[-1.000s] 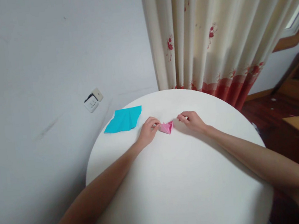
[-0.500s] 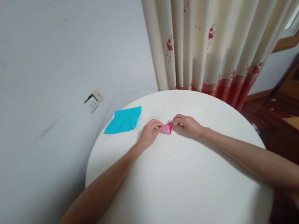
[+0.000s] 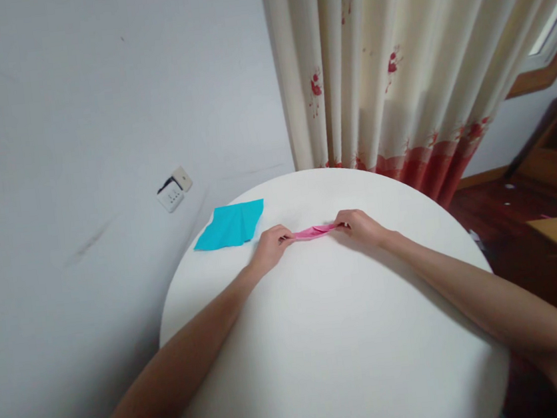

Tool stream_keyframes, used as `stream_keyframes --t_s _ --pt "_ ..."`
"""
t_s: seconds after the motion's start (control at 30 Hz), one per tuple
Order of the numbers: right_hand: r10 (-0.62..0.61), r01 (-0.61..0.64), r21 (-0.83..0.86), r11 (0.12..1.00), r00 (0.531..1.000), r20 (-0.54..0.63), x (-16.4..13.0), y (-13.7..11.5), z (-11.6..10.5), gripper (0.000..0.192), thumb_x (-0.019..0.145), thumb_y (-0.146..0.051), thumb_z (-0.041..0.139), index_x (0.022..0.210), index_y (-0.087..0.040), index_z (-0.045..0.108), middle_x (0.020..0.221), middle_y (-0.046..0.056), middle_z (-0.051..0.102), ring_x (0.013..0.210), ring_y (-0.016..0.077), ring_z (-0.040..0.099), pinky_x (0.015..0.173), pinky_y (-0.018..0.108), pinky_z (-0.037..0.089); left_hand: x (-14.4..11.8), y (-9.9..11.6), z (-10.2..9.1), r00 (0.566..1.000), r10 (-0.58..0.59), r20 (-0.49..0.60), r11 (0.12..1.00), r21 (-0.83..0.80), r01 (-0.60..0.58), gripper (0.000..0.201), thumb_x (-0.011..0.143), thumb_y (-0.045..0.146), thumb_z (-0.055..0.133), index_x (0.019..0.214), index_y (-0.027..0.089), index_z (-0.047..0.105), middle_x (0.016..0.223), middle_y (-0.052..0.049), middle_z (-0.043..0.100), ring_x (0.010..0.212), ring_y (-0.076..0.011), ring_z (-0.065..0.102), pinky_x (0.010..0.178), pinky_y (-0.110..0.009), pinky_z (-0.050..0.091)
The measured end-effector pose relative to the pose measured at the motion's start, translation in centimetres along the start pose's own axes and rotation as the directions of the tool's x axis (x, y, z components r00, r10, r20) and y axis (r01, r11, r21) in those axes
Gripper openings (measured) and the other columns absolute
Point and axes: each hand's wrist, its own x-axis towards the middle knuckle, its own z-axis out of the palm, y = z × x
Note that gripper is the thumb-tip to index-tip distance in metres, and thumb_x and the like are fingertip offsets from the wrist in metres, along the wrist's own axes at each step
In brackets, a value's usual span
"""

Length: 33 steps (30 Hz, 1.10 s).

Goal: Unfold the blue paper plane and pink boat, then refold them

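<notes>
A small pink folded paper (image 3: 314,232) is stretched into a thin flat strip just above the round white table (image 3: 333,337). My left hand (image 3: 270,247) pinches its left end. My right hand (image 3: 361,225) pinches its right end. Both hands sit toward the table's far side, with my forearms stretched out over the tabletop.
A folded turquoise paper (image 3: 231,224) lies at the table's far left edge. A floral curtain (image 3: 392,62) hangs behind the table. A wall socket (image 3: 173,189) is on the grey wall to the left. Wooden furniture (image 3: 550,164) stands at the right.
My right hand came in and took hold of the pink paper. Both hands then moved apart, and the paper went from a compact folded shape to a long thin strip.
</notes>
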Motion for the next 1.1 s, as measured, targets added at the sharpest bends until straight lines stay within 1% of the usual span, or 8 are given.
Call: stream_keyframes --t_s 0.27,0.43,0.53,0.6,0.7,0.83,0.97,1.1 --pt "-0.042 0.043 0.058 0.997 0.999 -0.008 -0.3 -1.1 -0.2 0.017 0.086 -0.013 0.058 0.095 -0.019 0.071 0.089 0.004 0.071 0.076 0.0157 0.062 0.07 0.024 0.044 -0.1 1.0 0.2 0.999 -0.047 -0.025 0.987 -0.154 0.042 0.008 0.084 0.026 0.068 0.086 0.018 0.069 0.096 -0.006 0.069 0.088 -0.0188 0.066 0.076 -0.03 0.054" --pt "-0.038 0.038 0.061 0.997 0.999 -0.007 -0.3 -1.3 -0.2 0.018 0.087 -0.014 0.058 0.099 -0.02 0.07 0.09 0.004 0.071 0.074 0.0146 0.061 0.069 0.024 0.044 -0.1 0.7 0.7 0.988 -0.152 -0.025 0.953 -0.267 0.139 0.03 0.078 0.021 0.072 0.106 0.019 0.06 0.11 -0.008 0.065 0.093 -0.0192 0.067 0.077 -0.032 0.058" --pt "-0.021 0.021 0.049 0.999 1.0 -0.016 -0.3 -1.3 -0.2 0.021 0.087 -0.014 0.06 0.104 -0.02 0.07 0.092 0.004 0.071 0.075 0.0146 0.061 0.069 0.024 0.044 -0.2 0.7 0.8 0.99 -0.144 -0.013 0.957 -0.258 0.136 0.042 0.077 0.018 0.071 0.117 0.02 0.057 0.119 -0.009 0.062 0.096 -0.0182 0.067 0.077 -0.03 0.058" --pt "-0.01 0.011 0.041 0.999 1.0 -0.02 -0.3 -1.3 -0.2 0.024 0.086 -0.013 0.061 0.108 -0.02 0.069 0.094 0.004 0.071 0.074 0.0143 0.061 0.069 0.024 0.045 -0.2 0.9 0.7 0.993 -0.121 -0.011 0.963 -0.242 0.115 0.044 0.079 0.019 0.07 0.121 0.021 0.057 0.121 -0.009 0.061 0.097 -0.0177 0.066 0.077 -0.029 0.058" --pt "-0.009 0.01 0.027 1.0 1.0 -0.023 -0.3 -1.4 -0.2 0.027 0.086 -0.013 0.061 0.112 -0.02 0.069 0.096 0.005 0.071 0.073 0.014 0.062 0.07 0.024 0.046 -0.2 1.4 0.5 0.997 -0.074 -0.026 0.972 -0.224 0.067 0.037 0.082 0.023 0.069 0.118 0.021 0.062 0.116 -0.008 0.06 0.094 -0.0169 0.066 0.077 -0.028 0.058" --pt "-0.035 0.036 0.022 0.999 0.999 -0.019 -0.3 -1.6 -0.2 0.029 0.088 -0.011 0.059 0.114 -0.02 0.069 0.103 0.006 0.071 0.077 0.0143 0.063 0.073 0.024 0.046 -0.1 1.8 0.2 0.998 0.003 -0.061 0.988 -0.154 -0.013 0.02 0.087 0.028 0.067 0.106 0.02 0.071 0.107 -0.007 0.064 0.091 -0.0171 0.065 0.077 -0.028 0.057" --pt "-0.067 0.067 -0.002 0.998 0.998 -0.02 -0.2 -1.4 0.0 0.023 0.089 -0.01 0.057 0.1 -0.02 0.074 0.097 0.006 0.072 0.082 0.0162 0.065 0.075 0.024 0.045 -0.2 1.5 0.0 0.996 0.04 -0.078 0.997 -0.06 -0.045 0.015 0.091 0.029 0.065 0.09 0.02 0.076 0.091 -0.006 0.07 0.086 -0.0181 0.066 0.077 -0.03 0.054" --pt "-0.032 0.031 -0.013 0.999 0.999 -0.023 -0.2 -0.3 0.3 0.022 0.086 -0.008 0.056 0.09 -0.019 0.075 0.089 0.005 0.073 0.077 0.0166 0.064 0.072 0.024 0.044 -0.1 0.5 -0.1 0.998 0.032 -0.062 0.999 -0.003 -0.032 0.014 0.091 0.028 0.065 0.087 0.02 0.076 0.088 -0.006 0.072 0.081 -0.0179 0.066 0.074 -0.029 0.051"
